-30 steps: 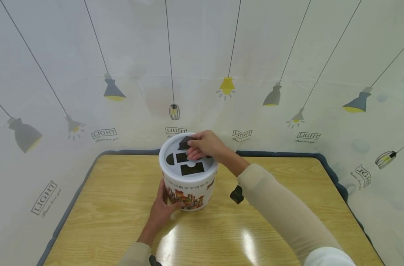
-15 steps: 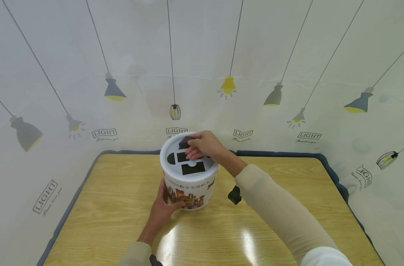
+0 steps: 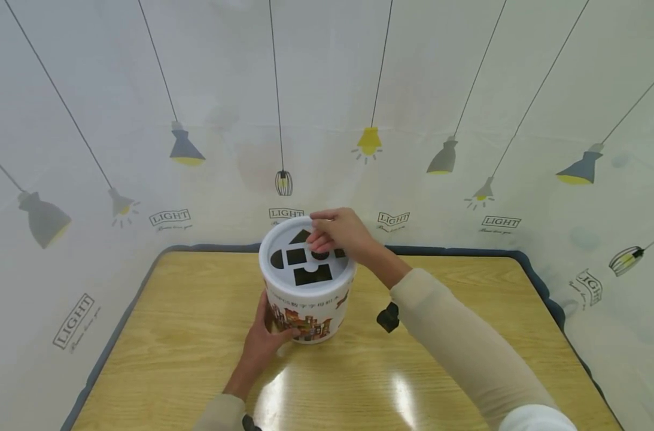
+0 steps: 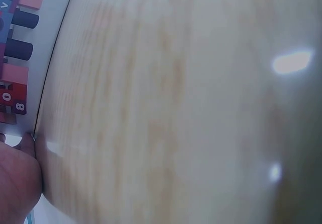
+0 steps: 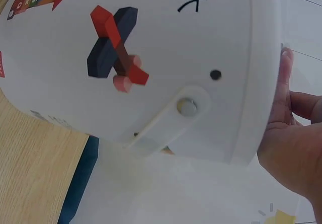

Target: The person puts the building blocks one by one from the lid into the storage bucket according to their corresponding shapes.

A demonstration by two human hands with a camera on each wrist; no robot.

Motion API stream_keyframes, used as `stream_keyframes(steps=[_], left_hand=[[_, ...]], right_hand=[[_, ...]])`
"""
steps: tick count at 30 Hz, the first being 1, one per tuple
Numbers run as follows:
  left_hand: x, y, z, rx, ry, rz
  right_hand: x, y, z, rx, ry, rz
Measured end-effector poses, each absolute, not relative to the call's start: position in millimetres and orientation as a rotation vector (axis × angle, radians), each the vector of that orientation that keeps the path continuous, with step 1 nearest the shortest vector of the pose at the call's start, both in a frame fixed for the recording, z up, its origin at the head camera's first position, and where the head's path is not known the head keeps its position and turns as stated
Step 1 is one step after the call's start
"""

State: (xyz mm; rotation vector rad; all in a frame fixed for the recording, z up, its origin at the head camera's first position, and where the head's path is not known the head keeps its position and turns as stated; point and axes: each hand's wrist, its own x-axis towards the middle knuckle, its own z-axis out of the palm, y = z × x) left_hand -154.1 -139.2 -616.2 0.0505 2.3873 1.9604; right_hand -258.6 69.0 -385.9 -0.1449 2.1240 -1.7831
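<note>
A white bucket (image 3: 305,308) printed with colourful block pictures stands upright on the table, its lid (image 3: 283,278) on. Dark shaped holes, among them a triangle, a square, a half circle and an arch, open in that lid. My left hand (image 3: 264,335) grips the bucket's lower left side, thumb across the front; in the left wrist view, part of the hand (image 4: 17,183) shows against the printed wall (image 4: 48,43). Over the lid's back right hovers my right hand (image 3: 343,233), fingers loosely bent, with no object visible in them. The right wrist view shows its fingers (image 5: 284,78) beyond the lid rim.
The wooden table (image 3: 186,323) has a dark blue edging (image 3: 456,250). Behind it hangs a pale wall covering (image 3: 327,90) with printed lamps. A small black device (image 3: 388,317) sits by the right sleeve (image 3: 456,335).
The dark block that my right fingers pinched at the triangular hole is gone from view, and the hole shows fully. My right hand has shifted slightly right and up. The left stays put.
</note>
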Motion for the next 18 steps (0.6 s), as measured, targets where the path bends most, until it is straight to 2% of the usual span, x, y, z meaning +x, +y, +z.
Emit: stream_keyframes(steps=[11,18], left_hand=[[-146.8,-146.1,-608.8,0.034,2.382,1.966],[-140.3,-148.8,-603.1,0.102,2.384,1.998]], right_hand=[[-250.3,89.3,-385.8,-0.163,2.14,-1.862],[-230.7,110.6,-386.0,-0.17,2.179,-1.854]])
